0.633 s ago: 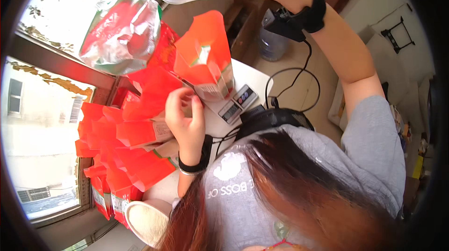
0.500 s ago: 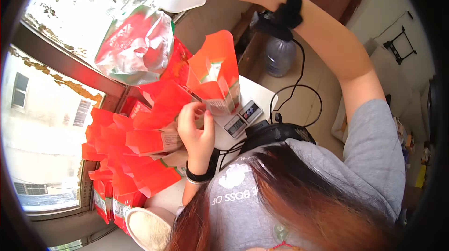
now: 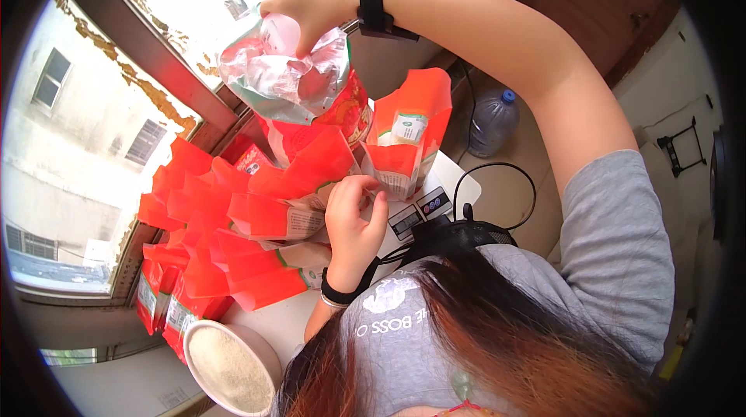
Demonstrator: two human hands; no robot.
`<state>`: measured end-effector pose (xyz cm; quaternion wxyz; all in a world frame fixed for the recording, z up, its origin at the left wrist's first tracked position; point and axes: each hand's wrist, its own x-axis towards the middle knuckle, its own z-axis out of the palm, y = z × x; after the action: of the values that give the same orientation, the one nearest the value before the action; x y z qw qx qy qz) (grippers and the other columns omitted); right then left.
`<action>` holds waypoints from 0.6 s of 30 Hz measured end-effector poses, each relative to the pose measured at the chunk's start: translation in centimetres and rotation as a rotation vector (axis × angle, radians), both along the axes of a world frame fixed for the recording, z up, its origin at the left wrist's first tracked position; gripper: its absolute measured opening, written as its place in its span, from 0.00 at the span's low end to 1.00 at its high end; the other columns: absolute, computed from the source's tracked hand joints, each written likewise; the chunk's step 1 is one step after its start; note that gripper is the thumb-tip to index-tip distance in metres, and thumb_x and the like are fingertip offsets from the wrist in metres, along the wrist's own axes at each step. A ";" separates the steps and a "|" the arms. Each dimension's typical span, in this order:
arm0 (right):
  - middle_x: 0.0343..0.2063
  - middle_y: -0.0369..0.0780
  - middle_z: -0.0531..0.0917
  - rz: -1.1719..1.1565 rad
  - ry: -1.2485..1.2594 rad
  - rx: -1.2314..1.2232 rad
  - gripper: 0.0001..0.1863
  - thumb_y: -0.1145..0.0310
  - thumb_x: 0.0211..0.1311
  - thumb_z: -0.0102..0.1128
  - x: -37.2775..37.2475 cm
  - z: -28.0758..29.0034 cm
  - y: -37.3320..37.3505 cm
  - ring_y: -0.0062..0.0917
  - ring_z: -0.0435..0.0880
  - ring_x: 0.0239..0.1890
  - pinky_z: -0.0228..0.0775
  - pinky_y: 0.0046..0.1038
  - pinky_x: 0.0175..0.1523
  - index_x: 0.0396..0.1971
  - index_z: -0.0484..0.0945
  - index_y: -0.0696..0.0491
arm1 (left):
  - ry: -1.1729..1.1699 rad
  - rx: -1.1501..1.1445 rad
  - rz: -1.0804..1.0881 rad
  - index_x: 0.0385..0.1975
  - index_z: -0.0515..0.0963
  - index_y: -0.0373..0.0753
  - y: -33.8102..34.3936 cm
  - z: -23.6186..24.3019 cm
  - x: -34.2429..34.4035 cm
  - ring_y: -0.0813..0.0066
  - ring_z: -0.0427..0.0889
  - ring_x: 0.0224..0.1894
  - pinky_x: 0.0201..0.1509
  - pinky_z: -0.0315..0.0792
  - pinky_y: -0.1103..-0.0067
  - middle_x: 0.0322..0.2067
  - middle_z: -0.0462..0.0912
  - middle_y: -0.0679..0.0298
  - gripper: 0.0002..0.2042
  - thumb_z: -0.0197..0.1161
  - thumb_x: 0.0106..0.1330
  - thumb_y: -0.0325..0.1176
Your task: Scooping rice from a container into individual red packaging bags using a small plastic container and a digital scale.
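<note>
My right hand point(image 3: 315, 9) is inside the mouth of a large foil-lined red and green bag point(image 3: 272, 79), its fingers closed on a white scoop point(image 3: 281, 31). The bag hides most of the scoop. My left hand point(image 3: 353, 219) is beside an open red pouch point(image 3: 408, 125), fingers loosely curled near the pouch's lower side and thumb apart. This pouch stands upright on a digital kitchen scale point(image 3: 420, 213), with a white and green label panel visible inside. Several open red pouches point(image 3: 202, 223) crowd together left of my left hand.
A white bowl point(image 3: 233, 366) of pale grains stands at the lower left. Filled red packets point(image 3: 159, 293) lie beside the window. A black mesh pouch point(image 3: 458, 233) with a looping cable sits against my body. On the floor is a large clear bottle point(image 3: 495, 122) with a blue cap.
My right hand has lowered the white scoop from above into the foil-lined bag. The left hand keeps its place by the pouch. The view has shifted, and more of the bowl shows.
</note>
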<state>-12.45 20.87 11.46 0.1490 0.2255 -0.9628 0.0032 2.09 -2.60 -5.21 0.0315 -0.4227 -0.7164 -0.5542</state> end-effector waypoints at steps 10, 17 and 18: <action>0.55 0.44 0.79 0.125 -0.457 0.056 0.22 0.64 0.61 0.60 -8.1 -7.5 -1.8 0.38 0.78 0.54 0.68 0.33 0.58 0.56 0.76 0.51 | -0.040 -0.045 0.063 0.32 0.76 0.35 -0.4 -0.8 -1.1 0.61 0.75 0.32 0.37 0.70 0.71 0.29 0.77 0.58 0.06 0.63 0.56 0.26; 0.56 0.40 0.79 0.133 -0.692 -0.485 0.20 0.55 0.69 0.54 -11.3 -12.9 -4.1 0.29 0.78 0.54 0.67 0.31 0.58 0.55 0.76 0.49 | -0.058 -0.092 0.117 0.33 0.76 0.34 -0.7 -2.0 -1.7 0.60 0.77 0.35 0.40 0.70 0.71 0.30 0.78 0.57 0.07 0.63 0.55 0.25; 0.55 0.40 0.79 0.128 -0.720 -0.500 0.20 0.55 0.69 0.54 -9.9 -13.0 -4.2 0.29 0.78 0.54 0.67 0.31 0.58 0.55 0.76 0.49 | -0.050 -0.081 0.127 0.32 0.76 0.35 -0.6 -2.2 -1.8 0.57 0.77 0.35 0.40 0.70 0.69 0.30 0.78 0.57 0.07 0.63 0.55 0.27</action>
<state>-22.37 16.69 -1.55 -0.1463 0.2261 -0.9071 0.3234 0.26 -3.19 -7.42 0.0313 -0.3633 -0.7642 -0.5320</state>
